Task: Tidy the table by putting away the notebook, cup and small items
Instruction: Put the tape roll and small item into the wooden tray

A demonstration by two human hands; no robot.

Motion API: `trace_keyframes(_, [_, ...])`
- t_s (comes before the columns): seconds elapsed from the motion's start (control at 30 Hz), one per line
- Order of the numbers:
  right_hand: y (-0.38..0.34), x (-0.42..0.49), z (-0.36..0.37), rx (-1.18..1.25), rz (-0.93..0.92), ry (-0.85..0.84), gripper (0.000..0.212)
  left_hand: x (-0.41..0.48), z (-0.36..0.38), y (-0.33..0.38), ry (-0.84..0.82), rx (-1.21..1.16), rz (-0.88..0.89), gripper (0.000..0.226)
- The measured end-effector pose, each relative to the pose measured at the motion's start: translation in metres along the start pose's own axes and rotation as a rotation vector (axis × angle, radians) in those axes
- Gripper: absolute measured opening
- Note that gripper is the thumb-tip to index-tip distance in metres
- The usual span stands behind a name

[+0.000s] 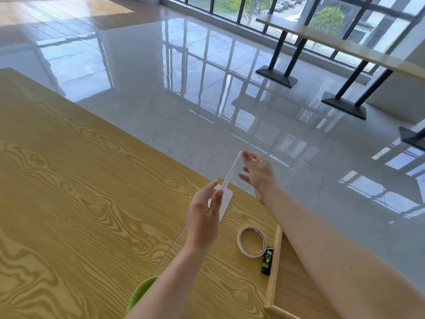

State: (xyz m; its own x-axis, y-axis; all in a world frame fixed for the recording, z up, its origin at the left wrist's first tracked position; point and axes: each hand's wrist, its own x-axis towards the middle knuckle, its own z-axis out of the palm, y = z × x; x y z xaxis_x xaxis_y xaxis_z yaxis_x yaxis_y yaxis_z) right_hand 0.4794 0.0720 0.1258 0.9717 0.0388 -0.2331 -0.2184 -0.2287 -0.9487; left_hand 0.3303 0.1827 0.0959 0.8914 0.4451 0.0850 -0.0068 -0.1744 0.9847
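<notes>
Mid-task: left hand and right hand each pinch an end of a translucent plastic strip at lower centre above the worktop; tape roll, black-green tube and green cup not yet put away, no notebook in view.

Hard daylight floods in through the windows ahead of you and glares off the polished floor, which mirrors their frames. Your wide lens bows the table at its edges, and the counter at right smears into soft blur.
</notes>
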Motion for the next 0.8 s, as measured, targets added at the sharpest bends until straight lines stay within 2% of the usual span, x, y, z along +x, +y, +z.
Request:
trace_keyframes(0.07, [0.008,-0.012,-0.017,-0.022,0.009,0.023,0.052,-0.008,-0.003,0.003,0.053,-0.012,-0.002,0.040])
trace_keyframes(0.2, [0.049,-0.053,-0.059,-0.216,0.047,0.018,0.039,-0.036,-0.013,-0.003,0.208,0.046,0.062,0.031])
trace_keyframes(0.27, [0.076,-0.078,-0.078,-0.369,0.063,0.011,0.030,-0.056,-0.014,-0.012,0.190,0.128,0.109,0.032])
trace_keyframes(0.33, [0.102,-0.100,-0.093,-0.547,0.069,-0.015,0.026,-0.074,-0.009,-0.023,0.061,0.232,0.129,0.030])
trace_keyframes(0.47, [0.131,-0.126,-0.106,-0.773,0.004,-0.076,0.020,-0.090,0.018,-0.045,-0.317,0.515,0.191,0.035])
trace_keyframes(0.53, [0.139,-0.130,-0.107,-0.903,-0.066,-0.110,0.028,-0.088,0.035,-0.056,-0.446,0.626,0.225,0.042])
trace_keyframes(0.67, [0.153,-0.127,-0.106,-1.181,-0.087,-0.220,0.046,-0.072,0.069,-0.073,-0.576,0.833,0.263,0.061])
trace_keyframes(0.8, [0.154,-0.116,-0.103,-1.393,-0.177,-0.287,0.056,-0.051,0.092,-0.087,-0.686,0.983,0.264,0.090])
